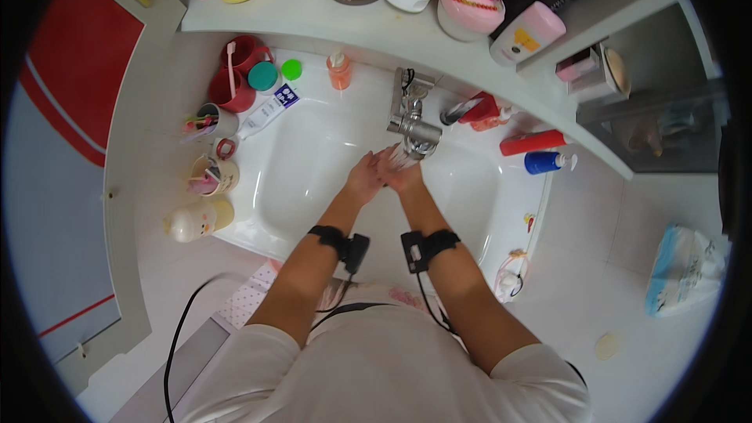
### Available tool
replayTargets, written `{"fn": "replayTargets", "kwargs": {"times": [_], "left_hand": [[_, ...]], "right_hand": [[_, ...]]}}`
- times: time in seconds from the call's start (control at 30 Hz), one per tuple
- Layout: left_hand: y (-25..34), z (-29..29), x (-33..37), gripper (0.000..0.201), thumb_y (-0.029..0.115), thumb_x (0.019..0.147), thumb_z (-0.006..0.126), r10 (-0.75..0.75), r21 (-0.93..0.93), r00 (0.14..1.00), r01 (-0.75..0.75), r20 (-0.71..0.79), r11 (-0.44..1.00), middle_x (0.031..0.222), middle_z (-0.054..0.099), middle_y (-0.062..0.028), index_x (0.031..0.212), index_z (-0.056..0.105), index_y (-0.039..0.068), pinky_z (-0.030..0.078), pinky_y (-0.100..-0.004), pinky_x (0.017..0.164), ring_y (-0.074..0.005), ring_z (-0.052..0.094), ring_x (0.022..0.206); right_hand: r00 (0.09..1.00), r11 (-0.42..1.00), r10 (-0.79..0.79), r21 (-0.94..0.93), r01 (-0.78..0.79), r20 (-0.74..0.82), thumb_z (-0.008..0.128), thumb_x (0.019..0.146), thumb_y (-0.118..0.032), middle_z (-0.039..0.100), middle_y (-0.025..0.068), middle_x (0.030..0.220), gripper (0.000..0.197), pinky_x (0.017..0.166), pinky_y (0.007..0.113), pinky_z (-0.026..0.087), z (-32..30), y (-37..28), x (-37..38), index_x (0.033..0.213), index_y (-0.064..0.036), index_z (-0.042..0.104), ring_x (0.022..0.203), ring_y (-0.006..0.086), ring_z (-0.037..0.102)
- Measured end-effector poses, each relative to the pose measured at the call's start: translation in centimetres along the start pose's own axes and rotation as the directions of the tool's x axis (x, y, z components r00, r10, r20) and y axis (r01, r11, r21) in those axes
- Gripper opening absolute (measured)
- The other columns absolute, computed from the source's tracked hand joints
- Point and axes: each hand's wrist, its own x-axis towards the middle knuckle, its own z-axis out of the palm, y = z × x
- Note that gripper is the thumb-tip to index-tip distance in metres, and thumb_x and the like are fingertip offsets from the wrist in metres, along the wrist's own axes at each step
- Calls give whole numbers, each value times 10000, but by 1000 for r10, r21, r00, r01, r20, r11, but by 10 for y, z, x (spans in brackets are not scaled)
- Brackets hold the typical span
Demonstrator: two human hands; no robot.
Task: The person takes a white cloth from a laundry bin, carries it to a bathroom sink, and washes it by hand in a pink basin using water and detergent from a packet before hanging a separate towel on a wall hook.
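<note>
Water runs from the silver tap (419, 135) over my hands, which meet above the white washbasin (298, 158). My right hand (404, 175) is directly under the stream, palm up and fingers loosely stretched. Against its inner side rests my left hand (364, 178), its fingers reaching toward the right palm. Neither hand visibly holds anything; the spout and the water hide some fingertips. A black strap with a small box (356, 252) circles my left forearm, and a similar box (412, 252) is strapped on my right.
On the left rim stand red cups (233, 91), a toothpaste tube (268, 112) and a duck-like bottle (190, 221). A red tube (533, 142) and a blue pump bottle (544, 162) stand right. Above, a shelf (305, 31) holds jars. Cables (174, 329) trail from the arm boxes.
</note>
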Motion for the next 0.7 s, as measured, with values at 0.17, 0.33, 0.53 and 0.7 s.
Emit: {"fn": "replayTargets", "kwargs": {"times": [0.17, 0.33, 0.53, 0.7], "left_hand": [[-19, 58, 0, 436, 362, 885, 330, 64, -132, 985, -86, -161, 988, 1095, 528, -110, 1186, 435, 64, 384, -372, 881, -253, 512, 975], [-7, 26, 17, 337, 308, 890, 358, -358, -92, 901, 346, -244, 934, 1011, 558, -70, 1113, 471, 82, 434, -368, 780, -207, 548, 869], [-6, 24, 10, 273, 238, 847, 406, 295, 686, 911, -18, -289, 728, 1002, 580, -111, 975, 553, 47, 428, -381, 779, -259, 550, 887], [-29, 72, -11, 201, 126, 825, 449, 319, 985, 932, -158, 172, -69, 962, 591, -106, 967, 553, 29, 425, -348, 741, -237, 554, 864]], "right_hand": [[902, 956, -287, -154, 249, -322, 463, 820, -226, 500, 48, 683, 187, 491, 277, 387, -7, -6, 3, 823, -55, 540, 572, 182, 474], [798, -156, -594, -988, 9, 101, 536, 786, -126, 534, 81, 913, 231, 734, 307, 403, -40, -1, -7, 990, -19, 524, 846, 201, 502], [813, -274, -581, -932, -238, -37, 653, 687, -169, 531, 106, 1019, 484, 865, 339, 383, 18, 40, -9, 1090, 9, 452, 963, 211, 492], [840, 439, -426, -888, -134, -337, 600, 755, -220, 572, 77, 956, 431, 653, 298, 485, -39, -54, -21, 1112, -18, 466, 818, 201, 571]]}}
